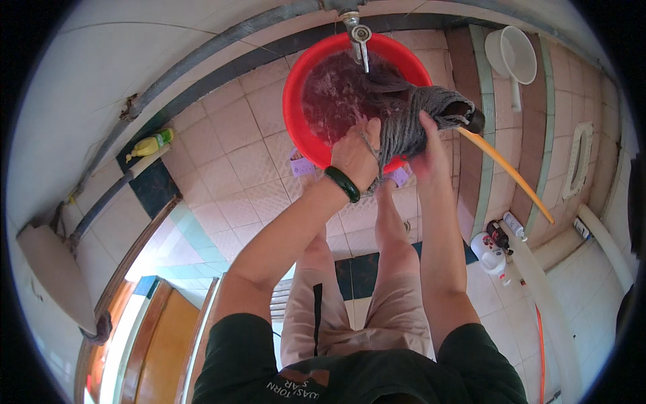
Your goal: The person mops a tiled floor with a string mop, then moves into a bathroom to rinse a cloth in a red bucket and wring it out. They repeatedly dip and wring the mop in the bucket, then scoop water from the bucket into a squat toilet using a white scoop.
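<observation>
A bundle of wet grey yarn or stringy cloth (404,126) is gathered above the right side of a red plastic basin (292,101). My left hand (357,151) is closed on strands at the bundle's left edge, with a dark green bangle on the wrist. My right hand (431,144) grips the bundle from the right, thumb on top. Part of the grey material trails into the dark reddish, foamy water (328,96). The bundle's right end shows a dark opening; what is inside is unclear. A metal tap (361,38) hangs over the basin's far rim.
A white dipper (510,55) lies on the tiled step at right. An orange-yellow stick or hose (509,169) extends right from beneath the bundle. Several bottles, among them a white jug (489,252), stand at lower right. A yellow bottle (151,144) lies at left beside a pipe.
</observation>
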`<state>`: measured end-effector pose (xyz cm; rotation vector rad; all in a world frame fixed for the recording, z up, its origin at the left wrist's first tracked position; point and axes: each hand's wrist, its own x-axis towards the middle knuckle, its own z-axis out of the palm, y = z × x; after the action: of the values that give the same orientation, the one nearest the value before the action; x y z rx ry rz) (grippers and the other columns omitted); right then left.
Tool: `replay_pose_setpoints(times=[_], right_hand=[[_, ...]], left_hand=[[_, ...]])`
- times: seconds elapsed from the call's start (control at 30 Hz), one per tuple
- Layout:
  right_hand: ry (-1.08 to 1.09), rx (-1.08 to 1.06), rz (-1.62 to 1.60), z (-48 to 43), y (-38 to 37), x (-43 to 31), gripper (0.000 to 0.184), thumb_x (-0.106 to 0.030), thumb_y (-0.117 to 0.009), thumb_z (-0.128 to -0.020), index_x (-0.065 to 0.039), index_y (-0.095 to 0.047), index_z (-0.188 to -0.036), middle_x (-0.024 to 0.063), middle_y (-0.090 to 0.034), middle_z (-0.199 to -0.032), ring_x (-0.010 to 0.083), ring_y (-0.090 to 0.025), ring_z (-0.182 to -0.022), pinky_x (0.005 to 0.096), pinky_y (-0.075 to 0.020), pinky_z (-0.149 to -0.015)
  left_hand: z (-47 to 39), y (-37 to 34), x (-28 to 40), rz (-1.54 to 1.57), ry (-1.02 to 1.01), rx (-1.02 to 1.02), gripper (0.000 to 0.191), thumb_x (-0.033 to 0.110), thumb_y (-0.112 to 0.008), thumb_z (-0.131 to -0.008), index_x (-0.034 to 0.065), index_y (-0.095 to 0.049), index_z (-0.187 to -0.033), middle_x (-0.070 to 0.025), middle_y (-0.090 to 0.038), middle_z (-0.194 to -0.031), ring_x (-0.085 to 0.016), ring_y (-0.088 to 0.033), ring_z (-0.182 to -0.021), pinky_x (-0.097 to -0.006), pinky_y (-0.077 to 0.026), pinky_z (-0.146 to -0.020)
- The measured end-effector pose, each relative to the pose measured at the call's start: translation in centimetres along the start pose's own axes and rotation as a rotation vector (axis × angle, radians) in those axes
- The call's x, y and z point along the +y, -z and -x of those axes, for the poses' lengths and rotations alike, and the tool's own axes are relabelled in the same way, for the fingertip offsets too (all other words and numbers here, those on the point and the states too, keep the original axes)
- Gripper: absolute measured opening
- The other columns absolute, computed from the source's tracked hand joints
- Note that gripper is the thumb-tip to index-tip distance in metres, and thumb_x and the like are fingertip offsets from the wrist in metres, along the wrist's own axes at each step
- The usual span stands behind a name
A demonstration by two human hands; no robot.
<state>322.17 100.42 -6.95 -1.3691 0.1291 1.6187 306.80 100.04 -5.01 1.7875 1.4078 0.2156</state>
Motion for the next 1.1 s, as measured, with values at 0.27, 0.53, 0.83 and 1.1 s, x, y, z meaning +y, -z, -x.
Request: replay_pose_setpoints(times=[0.27,0.53,0.83,1.1], right_hand=[[-0.233,-0.323,-0.245,-0.8,1.3,1.3,0.05,-0.022,-0.06,-0.083,-0.002,-0.045,-0.127,0.0156,-0.053,-0.123,0.0264,-0.054,-0.109,0.0401,-0.0423,-0.097],[-0.107,-0.282,-0.078,-0.4,1.7,2.4,0.059,-0.004,-0.062,-0.068,0.0,-0.045,-0.125,0.0135,-0.057,-0.109,0.025,-0.057,-0.1,0.0372,-0.0463,-0.091],[0.04,-0.298,-0.09,3.4,0.0,1.2,0.053,0.0,-0.063,-0.064,0.002,-0.05,-0.116,0.0142,-0.06,-0.1,0.0265,-0.059,-0.094,0.0376,-0.048,-0.087],[0.141,-0.424,-0.297,5.7,-1.4,0.3,0.062,-0.006,-0.064,-0.062,0.002,-0.045,-0.121,0.0134,-0.058,-0.1,0.0276,-0.055,-0.1,0.0398,-0.0421,-0.095]], left_hand=[[3.8,-0.8,1.3,0.142,0.108,0.063,0.064,0.008,-0.065,-0.07,-0.0007,-0.036,-0.127,-0.0231,-0.052,-0.112,-0.04,-0.052,-0.102,-0.0458,-0.045,-0.083],[8.4,-3.5,3.5,1.205,0.287,0.409,0.049,0.018,-0.042,-0.091,-0.0044,-0.034,-0.134,-0.0178,-0.039,-0.135,-0.032,-0.04,-0.123,-0.0408,-0.027,-0.105],[4.0,-7.0,5.7,2.191,0.829,0.535,0.059,0.053,-0.036,-0.093,0.0041,-0.048,-0.123,-0.0081,-0.058,-0.116,-0.021,-0.057,-0.102,-0.0345,-0.046,-0.088],[4.9,-5.2,6.7,2.644,0.055,0.343,0.062,0.053,-0.038,-0.091,0.0057,-0.043,-0.129,-0.0112,-0.048,-0.13,-0.025,-0.046,-0.118,-0.0419,-0.033,-0.103]])
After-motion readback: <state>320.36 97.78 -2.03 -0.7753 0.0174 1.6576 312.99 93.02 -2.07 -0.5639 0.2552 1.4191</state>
